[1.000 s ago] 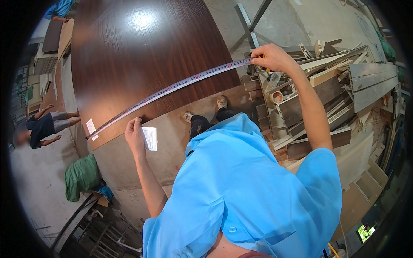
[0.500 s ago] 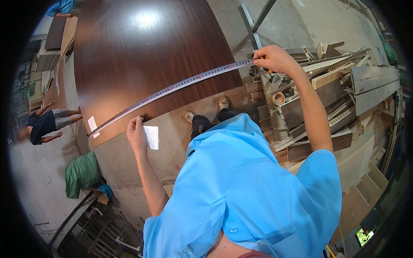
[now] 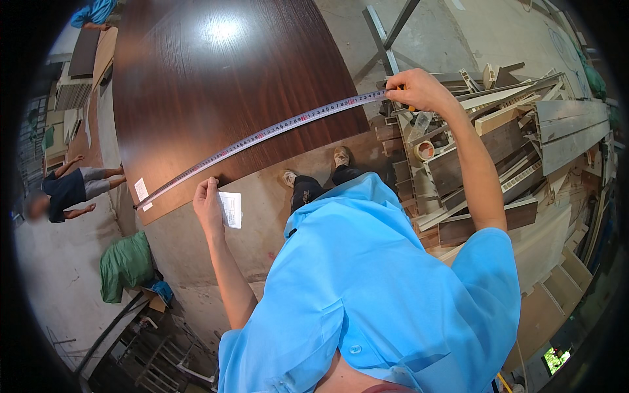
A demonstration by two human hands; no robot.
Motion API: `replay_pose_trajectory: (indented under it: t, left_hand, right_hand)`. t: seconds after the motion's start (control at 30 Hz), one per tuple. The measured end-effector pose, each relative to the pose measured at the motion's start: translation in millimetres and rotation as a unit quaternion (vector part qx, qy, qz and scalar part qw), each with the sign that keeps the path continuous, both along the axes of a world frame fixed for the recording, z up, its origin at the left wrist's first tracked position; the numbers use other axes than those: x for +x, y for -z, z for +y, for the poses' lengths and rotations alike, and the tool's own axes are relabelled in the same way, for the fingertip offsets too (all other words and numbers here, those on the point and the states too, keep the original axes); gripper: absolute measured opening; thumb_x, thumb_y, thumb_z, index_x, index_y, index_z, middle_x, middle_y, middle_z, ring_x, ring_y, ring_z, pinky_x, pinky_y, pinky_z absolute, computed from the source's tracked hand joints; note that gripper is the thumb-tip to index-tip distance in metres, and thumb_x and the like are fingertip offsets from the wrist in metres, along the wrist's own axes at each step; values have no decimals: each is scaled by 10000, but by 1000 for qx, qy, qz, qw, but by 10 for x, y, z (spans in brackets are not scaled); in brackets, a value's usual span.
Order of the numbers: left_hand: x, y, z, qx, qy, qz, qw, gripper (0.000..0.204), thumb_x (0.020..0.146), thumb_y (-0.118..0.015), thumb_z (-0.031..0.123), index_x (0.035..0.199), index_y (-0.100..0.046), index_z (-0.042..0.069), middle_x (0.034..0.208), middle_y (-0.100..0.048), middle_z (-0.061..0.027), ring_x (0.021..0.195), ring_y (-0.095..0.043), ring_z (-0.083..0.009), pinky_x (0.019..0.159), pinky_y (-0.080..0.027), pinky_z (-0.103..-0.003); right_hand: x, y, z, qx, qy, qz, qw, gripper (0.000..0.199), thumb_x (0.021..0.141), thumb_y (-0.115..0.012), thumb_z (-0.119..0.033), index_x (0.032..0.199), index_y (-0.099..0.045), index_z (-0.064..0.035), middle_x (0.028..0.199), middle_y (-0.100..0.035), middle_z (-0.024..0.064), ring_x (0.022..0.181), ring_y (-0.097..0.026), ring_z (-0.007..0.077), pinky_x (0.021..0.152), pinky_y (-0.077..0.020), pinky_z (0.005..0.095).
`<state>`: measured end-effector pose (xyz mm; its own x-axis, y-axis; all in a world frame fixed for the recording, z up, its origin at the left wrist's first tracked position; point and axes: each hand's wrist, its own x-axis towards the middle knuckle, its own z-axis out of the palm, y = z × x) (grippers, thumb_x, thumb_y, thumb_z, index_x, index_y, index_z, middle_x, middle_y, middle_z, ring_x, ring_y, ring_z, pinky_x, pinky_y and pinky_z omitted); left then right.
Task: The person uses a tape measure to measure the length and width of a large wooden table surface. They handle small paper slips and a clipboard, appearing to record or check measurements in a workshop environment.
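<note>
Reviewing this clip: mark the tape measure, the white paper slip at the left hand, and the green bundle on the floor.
Tape measure [image 3: 261, 136]: head view, middle of the extended blade.
Paper slip [image 3: 230, 210]: head view, middle of its face.
Green bundle [image 3: 126, 267]: head view, middle of its creased side.

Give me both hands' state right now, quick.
Left hand: closed, holding a white paper slip.
Right hand: closed, holding the tape measure.

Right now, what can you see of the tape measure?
The tape is a pale strip, probably metal, with black and red markings. Drawn out, it slants across the brown board, its far end near the board's left edge by a white label. The right hand grips the other end, mostly hiding an orange part.
</note>
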<state>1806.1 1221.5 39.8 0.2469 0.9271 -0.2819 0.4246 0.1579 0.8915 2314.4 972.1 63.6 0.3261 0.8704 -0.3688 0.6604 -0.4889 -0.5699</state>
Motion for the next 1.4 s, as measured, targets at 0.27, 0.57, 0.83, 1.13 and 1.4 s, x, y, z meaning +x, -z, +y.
replay_pose_trajectory:
  t: [0.27, 0.57, 0.83, 1.13, 1.4]
  left_hand:
    - [4, 7, -5, 9, 5, -3, 1000, 213, 1069, -664, 239, 1034, -713, 35, 821, -576, 75, 687, -465, -3, 589, -364, -204]
    - [-14, 49, 2, 20, -2, -6, 1000, 219, 1067, -663, 242, 1051, -722, 31, 770, -548, 82, 651, -451, 1, 562, -344, -207]
    - [-37, 37, -16, 5, -2, -14, 1000, 227, 1058, -678, 248, 1032, -707, 24, 817, -597, 57, 705, -489, -15, 610, -381, -207]
    - [-35, 58, -6, 10, 0, -15, 1000, 226, 1056, -681, 251, 1034, -711, 29, 817, -602, 51, 708, -502, -21, 615, -394, -209]
    - [-25, 47, -14, 6, -15, 15, 1000, 251, 1052, -683, 262, 1044, -713, 12, 818, -603, 48, 720, -508, -27, 627, -399, -215]
  right_hand:
    - [-3, -16, -2, -6, 3, 4, 1000, 311, 901, -676, -366, 1033, -781, -105, 794, -717, 114, 747, -677, 286, 721, -525, 411]
    - [-44, -45, -7, 25, 12, 1, 1000, 289, 910, -702, -311, 997, -754, -40, 694, -639, 110, 631, -594, 226, 633, -471, 374]
    - [-58, -68, -16, 22, 22, 7, 999, 308, 911, -704, -325, 1010, -756, -38, 708, -645, 117, 649, -592, 223, 638, -466, 376]
    - [-48, -49, -5, 19, 24, 13, 999, 299, 907, -699, -328, 1019, -764, -58, 721, -664, 112, 672, -621, 229, 656, -485, 380]
    - [-25, -44, 18, -5, 21, 12, 1000, 286, 898, -696, -337, 1004, -778, -84, 732, -697, 107, 693, -658, 259, 670, -504, 392]
